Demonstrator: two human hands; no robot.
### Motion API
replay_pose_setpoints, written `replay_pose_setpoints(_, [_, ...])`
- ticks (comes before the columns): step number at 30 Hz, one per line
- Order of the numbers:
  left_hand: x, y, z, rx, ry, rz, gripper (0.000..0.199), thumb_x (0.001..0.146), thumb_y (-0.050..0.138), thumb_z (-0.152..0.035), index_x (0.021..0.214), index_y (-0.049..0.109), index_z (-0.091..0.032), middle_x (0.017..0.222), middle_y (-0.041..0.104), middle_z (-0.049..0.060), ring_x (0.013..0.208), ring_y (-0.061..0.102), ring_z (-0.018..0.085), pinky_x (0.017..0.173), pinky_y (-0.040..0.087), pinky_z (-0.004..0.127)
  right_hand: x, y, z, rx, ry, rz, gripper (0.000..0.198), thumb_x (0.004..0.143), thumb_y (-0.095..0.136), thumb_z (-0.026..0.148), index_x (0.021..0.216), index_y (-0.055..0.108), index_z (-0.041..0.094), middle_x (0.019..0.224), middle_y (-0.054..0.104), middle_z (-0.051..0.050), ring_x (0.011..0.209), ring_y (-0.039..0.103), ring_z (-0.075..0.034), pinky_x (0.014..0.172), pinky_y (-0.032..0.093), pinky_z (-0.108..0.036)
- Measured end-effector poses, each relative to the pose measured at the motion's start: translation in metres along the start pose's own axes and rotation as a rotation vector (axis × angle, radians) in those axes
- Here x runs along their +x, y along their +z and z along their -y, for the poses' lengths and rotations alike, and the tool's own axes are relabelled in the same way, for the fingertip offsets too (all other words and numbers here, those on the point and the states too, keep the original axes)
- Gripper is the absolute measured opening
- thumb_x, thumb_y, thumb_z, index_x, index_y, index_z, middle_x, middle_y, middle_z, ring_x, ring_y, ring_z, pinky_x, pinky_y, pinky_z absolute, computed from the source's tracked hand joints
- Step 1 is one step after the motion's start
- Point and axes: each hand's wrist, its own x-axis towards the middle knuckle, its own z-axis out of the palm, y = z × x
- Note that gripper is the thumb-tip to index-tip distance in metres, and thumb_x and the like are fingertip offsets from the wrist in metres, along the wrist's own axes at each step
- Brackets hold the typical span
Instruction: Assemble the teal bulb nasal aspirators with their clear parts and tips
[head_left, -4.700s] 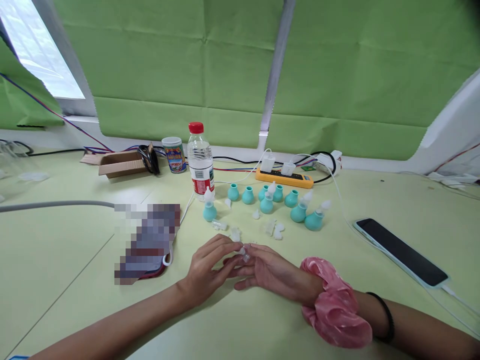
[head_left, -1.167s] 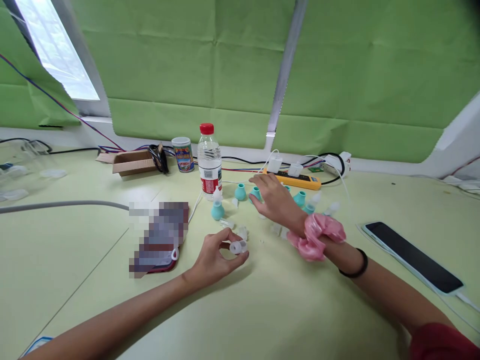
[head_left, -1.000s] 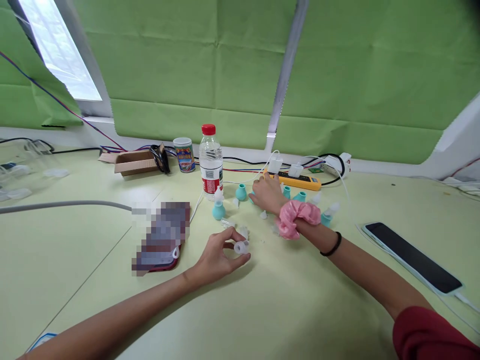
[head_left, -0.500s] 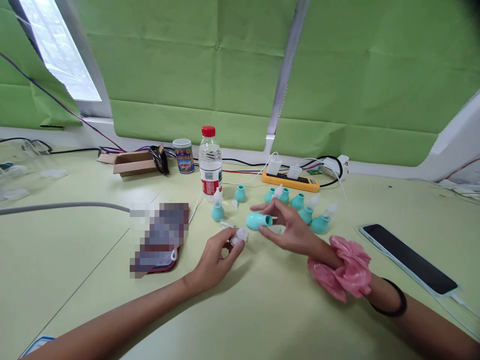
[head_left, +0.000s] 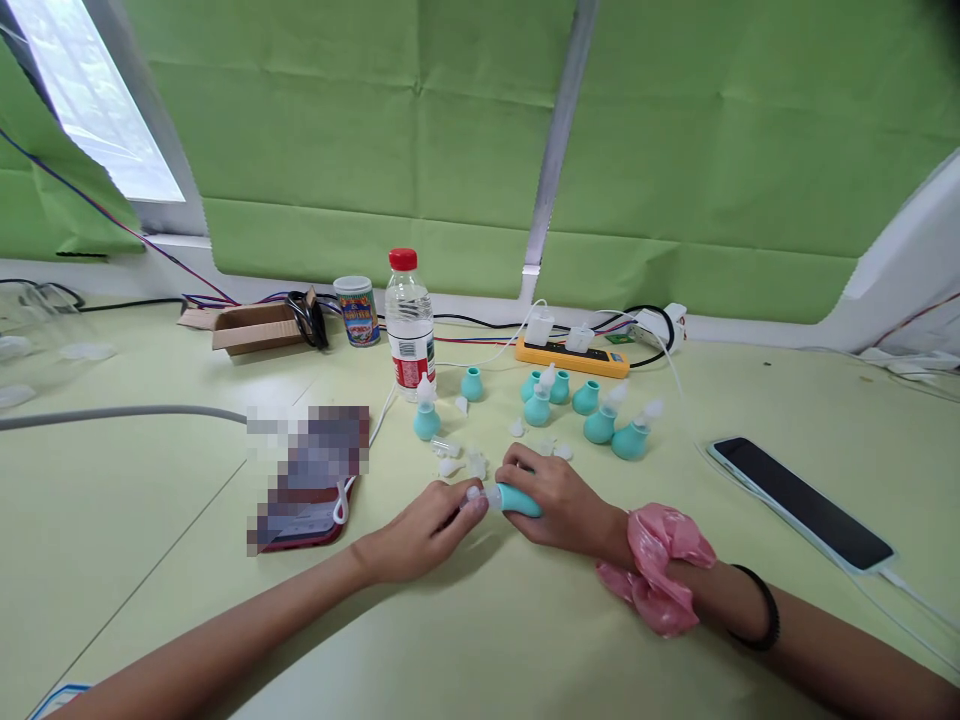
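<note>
1. Teal bulb (head_left: 520,502), one: smooth, matte-looking and rounded, part hidden by my fingers. Lies on its side above the near part of the table (head_left: 570,640), in front of the standing group, its neck end pointing to my left hand.
2. Clear fitting (head_left: 493,497), one: translucent, colourless, narrow, with a whitish end at my left fingertips. In line with the bulb and meeting its neck end; how far it is seated I cannot tell.
3. My right hand (head_left: 553,500): fingers curled closed about the teal bulb. Pink scrunchie (head_left: 661,570) at the wrist, dark band (head_left: 759,608) further up the forearm.
4. My left hand (head_left: 424,530): thumb and forefinger pinched together on the clear fitting, the other fingers folded behind.
5. Open bulbs, four, the same teal, upright, mouths bare: one (head_left: 471,384) near the bottle (head_left: 411,340), three in the rear of the right-hand cluster.
6. Tipped bulbs, four, teal with frosted pointed nozzles: one (head_left: 427,421) in front of the bottle, three to the right, the outer two leaning a little.
7. Clear tube (head_left: 446,447), one: lying down, just beyond my left hand.
8. Small whitish pieces, several, scattered between my hands and the bulbs; one (head_left: 517,428) comes to a point.
</note>
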Motion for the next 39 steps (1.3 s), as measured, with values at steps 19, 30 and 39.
replay_pose_setpoints(19, [-0.004, 0.009, -0.003, 0.607, 0.163, 0.184, 0.015, 0.087, 0.032, -0.025, 0.08, 0.043, -0.016, 0.062, 0.053, 0.003, 0.053, 0.05, 0.016, 0.048, 0.034, 0.025, 0.003, -0.009, 0.002, 0.543, 0.248, 0.453, 0.01, 0.061, 0.055, 0.018, 0.07, 0.058, 0.014, 0.058, 0.054, 0.003, 0.051, 0.045, -0.008, 0.047, 0.032, -0.018])
replay_pose_setpoints(30, [-0.004, 0.017, -0.008, 1.074, 0.355, 0.137, 0.02, 0.086, 0.033, -0.019, 0.077, 0.048, -0.012, 0.065, 0.055, 0.005, 0.056, 0.052, 0.019, 0.044, 0.039, 0.029, 0.004, -0.004, -0.005, 0.893, 0.449, 0.763, 0.022, 0.058, 0.064, 0.032, 0.068, 0.059, 0.014, 0.055, 0.045, 0.005, 0.049, 0.038, -0.005, 0.045, 0.031, -0.017])
replay_pose_setpoints(39, [0.002, -0.009, 0.017, 0.91, 0.253, -0.156, 0.029, 0.083, 0.036, -0.035, 0.089, 0.053, -0.013, 0.074, 0.056, 0.007, 0.069, 0.052, 0.021, 0.054, 0.041, 0.032, -0.004, 0.002, 0.0, 1.011, 0.611, 0.359, 0.029, 0.069, 0.058, 0.042, 0.066, 0.05, 0.014, 0.051, 0.042, 0.004, 0.043, 0.038, -0.006, 0.041, 0.031, -0.017])
